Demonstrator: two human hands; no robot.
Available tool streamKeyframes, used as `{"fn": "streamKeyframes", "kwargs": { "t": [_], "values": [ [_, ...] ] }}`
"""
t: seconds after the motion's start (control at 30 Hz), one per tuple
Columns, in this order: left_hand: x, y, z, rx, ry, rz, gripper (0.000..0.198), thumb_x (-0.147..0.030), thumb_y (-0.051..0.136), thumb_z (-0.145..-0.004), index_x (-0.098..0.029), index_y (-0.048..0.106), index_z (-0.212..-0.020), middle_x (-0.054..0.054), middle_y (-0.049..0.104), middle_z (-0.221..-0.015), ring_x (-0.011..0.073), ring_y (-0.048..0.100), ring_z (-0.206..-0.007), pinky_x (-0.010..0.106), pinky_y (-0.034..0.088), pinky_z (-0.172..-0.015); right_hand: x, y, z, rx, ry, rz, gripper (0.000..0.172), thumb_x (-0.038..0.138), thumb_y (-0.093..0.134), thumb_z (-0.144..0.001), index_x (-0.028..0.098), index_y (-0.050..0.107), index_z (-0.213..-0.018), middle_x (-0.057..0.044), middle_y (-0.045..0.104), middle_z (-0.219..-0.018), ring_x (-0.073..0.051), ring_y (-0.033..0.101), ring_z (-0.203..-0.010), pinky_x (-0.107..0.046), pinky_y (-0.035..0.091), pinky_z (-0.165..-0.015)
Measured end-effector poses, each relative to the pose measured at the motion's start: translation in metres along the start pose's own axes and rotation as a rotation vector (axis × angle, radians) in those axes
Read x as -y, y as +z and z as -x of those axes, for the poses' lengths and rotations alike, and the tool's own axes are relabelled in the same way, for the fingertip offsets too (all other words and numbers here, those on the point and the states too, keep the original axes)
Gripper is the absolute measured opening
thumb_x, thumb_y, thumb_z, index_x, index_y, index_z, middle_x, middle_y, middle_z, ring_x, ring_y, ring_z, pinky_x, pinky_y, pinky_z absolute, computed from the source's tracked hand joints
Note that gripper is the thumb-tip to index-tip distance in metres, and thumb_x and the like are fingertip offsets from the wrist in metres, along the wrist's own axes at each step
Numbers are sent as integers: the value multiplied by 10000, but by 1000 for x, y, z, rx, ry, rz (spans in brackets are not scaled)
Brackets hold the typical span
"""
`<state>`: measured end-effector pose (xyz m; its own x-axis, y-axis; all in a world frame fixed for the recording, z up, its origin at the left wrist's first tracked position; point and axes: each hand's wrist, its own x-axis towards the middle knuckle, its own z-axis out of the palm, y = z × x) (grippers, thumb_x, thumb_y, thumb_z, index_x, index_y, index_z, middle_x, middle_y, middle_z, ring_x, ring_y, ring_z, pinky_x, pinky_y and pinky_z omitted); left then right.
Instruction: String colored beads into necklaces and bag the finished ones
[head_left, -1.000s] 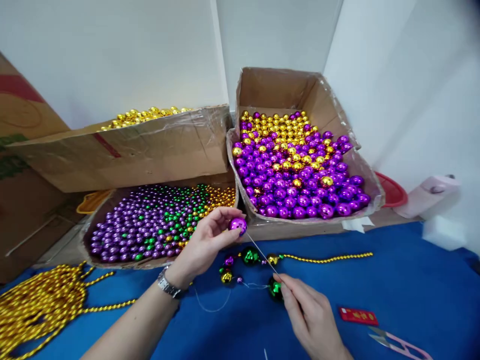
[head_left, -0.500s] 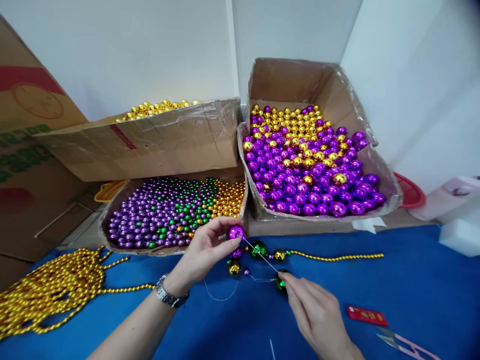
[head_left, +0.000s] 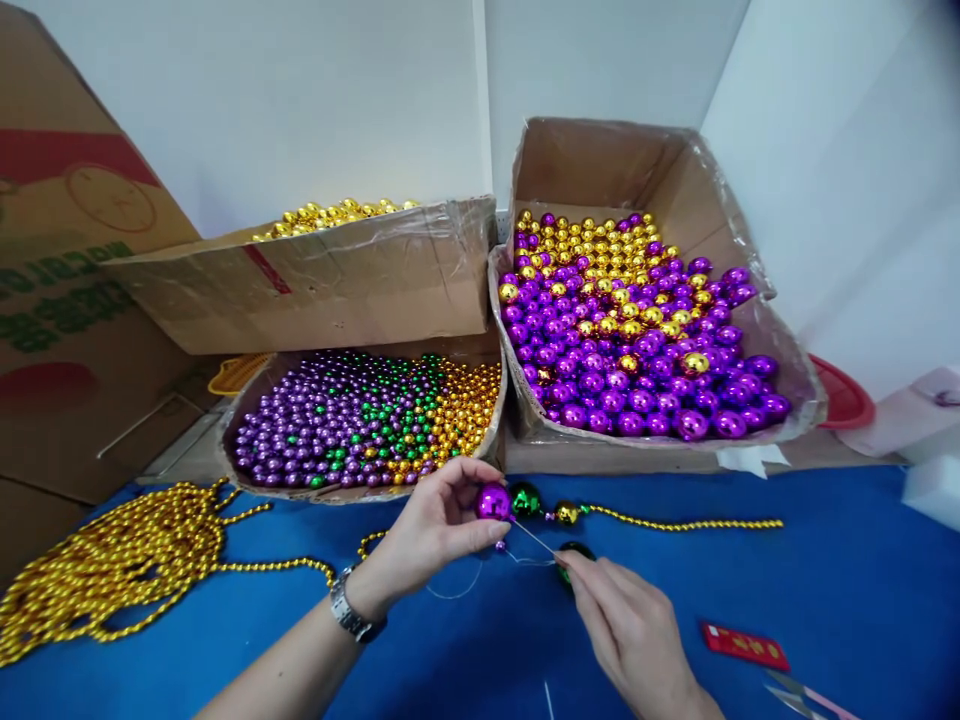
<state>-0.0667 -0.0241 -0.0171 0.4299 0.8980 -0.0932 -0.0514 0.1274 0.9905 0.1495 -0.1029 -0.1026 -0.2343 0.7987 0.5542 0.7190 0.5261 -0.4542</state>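
Observation:
My left hand (head_left: 442,520), wearing a metal watch, pinches a shiny purple bead (head_left: 493,501) between thumb and fingers. A thin needle (head_left: 534,537) runs from that bead to the closed fingertips of my right hand (head_left: 626,610). Beside my right fingertips is a large dark green bead (head_left: 576,552), partly covered by the hand. On the blue tabletop just behind lie a green bead (head_left: 526,499), a gold bead (head_left: 567,513) and a string of small gold beads (head_left: 682,525). A fine thread (head_left: 454,596) loops below my left hand, near a tiny purple bead (head_left: 500,545).
One carton (head_left: 814,410) holds large purple and gold beads; a lower carton (head_left: 225,440) holds smaller purple, green and gold ones. Above it stands another carton (head_left: 375,300). Gold bead strands (head_left: 127,560) are piled left. A red packet (head_left: 744,645) and scissors (head_left: 799,695) lie right.
My left hand has come down with the purple bead, closer to my right hand along the needle. The whole view has shifted slightly, so things appear farther right.

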Motion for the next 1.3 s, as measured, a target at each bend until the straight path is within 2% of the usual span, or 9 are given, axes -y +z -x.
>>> {"fn": "streamKeyframes", "kwargs": {
  "t": [0.17, 0.37, 0.53, 0.73, 0.9, 1.03, 1.13, 1.23, 1.3],
  "values": [
    [5, -1, 3, -43, 7, 39, 400, -170, 771, -659, -145, 512, -964, 20, 571, -898, 104, 553, -754, 226, 503, -666, -1, 4, 1, -13, -39, 13, 313, 88, 447, -888, 161, 589, -1158, -79, 697, -869, -190, 664, -730, -305, 526, -701],
    [10, -3, 7, -39, -17, 71, 409, -181, 763, -674, -140, 499, -984, 31, 582, -899, 104, 558, -739, 240, 493, -664, -2, 7, 3, 21, -43, -55, 290, 94, 436, -894, 157, 587, -1133, -88, 691, -870, -192, 668, -757, -288, 539, -688],
    [9, -2, 13, -73, 23, -22, 400, -180, 758, -683, -132, 509, -994, 33, 581, -887, 115, 562, -762, 254, 484, -700, -2, 11, 6, 37, -21, -92, 295, 109, 438, -900, 171, 577, -1153, -83, 693, -859, -198, 676, -802, -282, 544, -724],
    [12, -6, 15, -10, 43, 39, 412, -147, 756, -685, -140, 534, -1032, 33, 591, -906, 107, 554, -775, 234, 466, -693, 0, 11, 4, 234, 162, -328, 242, 201, 413, -943, 256, 590, -1099, -35, 691, -1018, -150, 663, -925, -208, 521, -805],
    [15, -8, 17, 11, 35, 112, 430, -140, 753, -691, -149, 579, -1085, 62, 618, -983, 129, 569, -849, 242, 471, -737, -1, 16, 7, 202, 146, -297, 245, 205, 403, -946, 247, 576, -1114, -35, 692, -1018, -151, 665, -924, -215, 521, -815],
    [18, -6, 19, -25, 31, 191, 362, -179, 710, -747, -137, 594, -1086, 97, 630, -1024, 158, 596, -854, 311, 494, -779, 0, 18, 9, 134, 104, -247, 248, 193, 412, -938, 219, 576, -1122, -49, 698, -986, -155, 676, -884, -213, 531, -794],
    [21, -5, 19, -31, 31, 240, 406, -165, 717, -737, -151, 559, -1111, 113, 603, -1107, 188, 596, -908, 354, 506, -794, 2, 18, 9, 136, 106, -261, 244, 194, 416, -936, 223, 586, -1109, -42, 704, -968, -153, 679, -882, -202, 532, -791],
    [22, -7, 19, -42, 33, 239, 434, -148, 734, -715, -159, 528, -1097, 117, 589, -1140, 196, 577, -968, 327, 506, -790, 2, 18, 9, 171, 147, -264, 239, 204, 411, -940, 230, 597, -1089, -35, 704, -960, -151, 679, -890, -199, 530, -801],
    [23, -8, 20, -37, 42, 195, 409, -141, 737, -711, -146, 527, -1062, 122, 589, -1146, 174, 581, -942, 303, 493, -794, 1, 19, 10, 147, 125, -233, 243, 203, 408, -938, 216, 597, -1090, -46, 703, -941, -159, 682, -872, -213, 534, -802]
  ]
}}
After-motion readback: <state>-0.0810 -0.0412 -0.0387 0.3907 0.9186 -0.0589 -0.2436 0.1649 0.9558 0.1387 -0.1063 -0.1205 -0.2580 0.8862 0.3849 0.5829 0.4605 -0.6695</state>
